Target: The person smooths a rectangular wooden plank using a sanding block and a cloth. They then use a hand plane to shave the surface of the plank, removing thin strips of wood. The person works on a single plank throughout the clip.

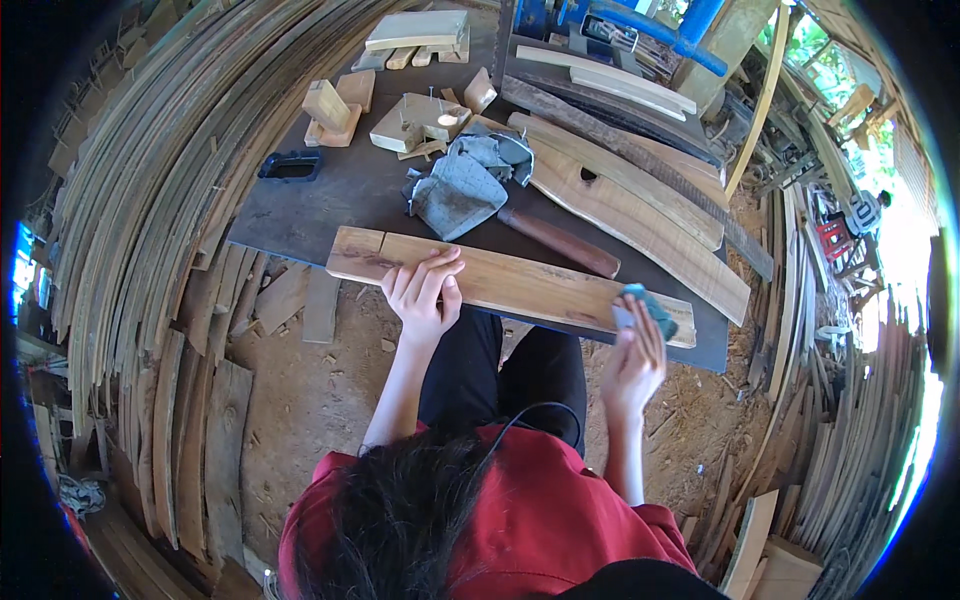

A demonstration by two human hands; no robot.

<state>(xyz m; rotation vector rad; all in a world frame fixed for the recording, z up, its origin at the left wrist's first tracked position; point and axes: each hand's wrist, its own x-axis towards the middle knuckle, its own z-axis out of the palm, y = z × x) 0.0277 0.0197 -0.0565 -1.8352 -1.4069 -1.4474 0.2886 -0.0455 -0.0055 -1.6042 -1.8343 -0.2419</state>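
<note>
A long light wooden board (520, 280) lies along the near edge of the dark tabletop (280, 215). My left hand (424, 292) grips it left of its middle, fingers curled over its top. My right hand (640, 350) presses a small blue-green pad (651, 305), which looks like abrasive cloth or paper, on the board near its right end; part of the pad is hidden by my fingers. Just beyond the board lie a reddish-brown wooden rod (570, 244) and a crumpled grey cloth-like piece (455, 195).
Curved planks (640, 240), small wood blocks (415, 123) and a black plastic piece (288, 167) lie on the table. Blue metal machinery (700, 55) stands at the back. Stacks of long wood strips (160, 200) line both sides, above a dirt floor (290, 440).
</note>
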